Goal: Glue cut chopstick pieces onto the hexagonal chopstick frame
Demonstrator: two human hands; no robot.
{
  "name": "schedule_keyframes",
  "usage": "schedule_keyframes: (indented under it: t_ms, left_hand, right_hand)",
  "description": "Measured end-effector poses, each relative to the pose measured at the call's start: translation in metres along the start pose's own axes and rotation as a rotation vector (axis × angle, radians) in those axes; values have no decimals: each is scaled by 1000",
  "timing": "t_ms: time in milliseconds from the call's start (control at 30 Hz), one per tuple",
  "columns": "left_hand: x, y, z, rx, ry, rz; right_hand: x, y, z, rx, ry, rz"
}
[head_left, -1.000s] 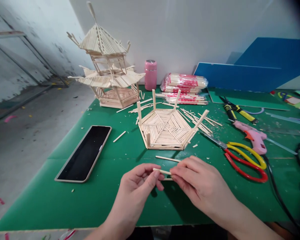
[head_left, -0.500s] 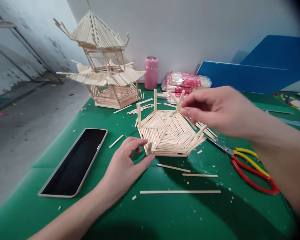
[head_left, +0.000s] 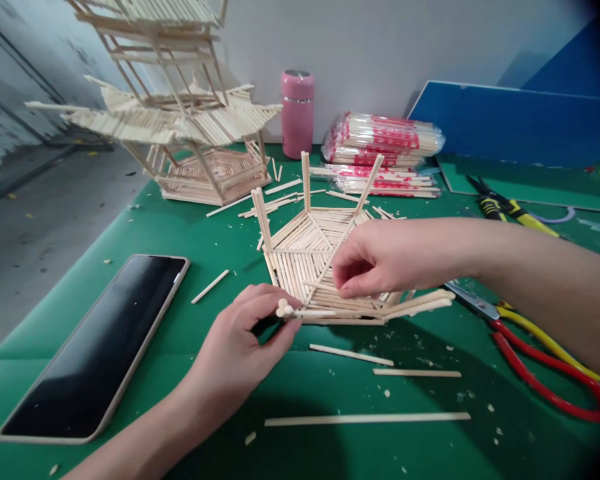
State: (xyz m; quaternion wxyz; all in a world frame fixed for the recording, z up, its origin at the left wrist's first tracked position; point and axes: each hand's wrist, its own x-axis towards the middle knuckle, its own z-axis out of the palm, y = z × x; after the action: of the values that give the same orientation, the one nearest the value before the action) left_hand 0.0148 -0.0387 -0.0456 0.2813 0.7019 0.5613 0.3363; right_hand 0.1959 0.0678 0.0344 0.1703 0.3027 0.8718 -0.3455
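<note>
A hexagonal base of thin wooden sticks (head_left: 297, 270) lies before me, with stick posts standing at its corners. My left hand (head_left: 253, 330) is at its near left corner, thumb and fingers closed around a short corner post (head_left: 285, 309) whose stick ends face me. Over the right part of the base hovers my right hand (head_left: 367, 260), fingers pinched on a short wooden stick (head_left: 317, 285) that points left toward that post; most of the stick is hidden by the fingers. At the near right, a pair of posts (head_left: 420, 305) leans outward.
Behind stand a stick pagoda (head_left: 215, 177), a pink flask (head_left: 297, 117) and wrapped stick bundles (head_left: 385, 140). A phone (head_left: 100, 347) lies left. Red-and-yellow-handled scissors (head_left: 545, 357) and pliers (head_left: 505, 207) lie right. Several loose sticks, including a long one (head_left: 367, 419), lie in front.
My right hand has moved from the far right corner post down and left over the base, carrying the stick. My left fingers have closed on the near left post. The view has moved closer.
</note>
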Motion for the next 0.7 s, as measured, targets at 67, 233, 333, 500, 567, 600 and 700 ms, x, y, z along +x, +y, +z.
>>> schedule_keyframes:
  t_ms: [67, 233, 333, 500, 567, 600, 700]
  left_hand:
    - [1, -1, 1, -13, 6, 5]
    - [0, -4, 2, -22, 13, -19]
    - [-2, -4, 2, -1, 13, -46]
    - [-3, -4, 1, -11, 19, -52]
    - [-3, -5, 0, -23, 15, -37]
    - [-3, -5, 0, -28, 11, -26]
    - [-1, -5, 1, -27, 7, 3]
  right_hand:
    - [2, 1, 1, -3, -28, -12]
    - [5, 0, 6, -14, -49, -48]
    - [7, -1, 8, -30, -52, -41]
    - [9, -4, 8, -65, -43, -78]
    - [9, -6, 7, -71, -45, -87]
    - [10, -7, 6, -74, -53, -84]
    - [10, -8, 5, -79, -76, -73]
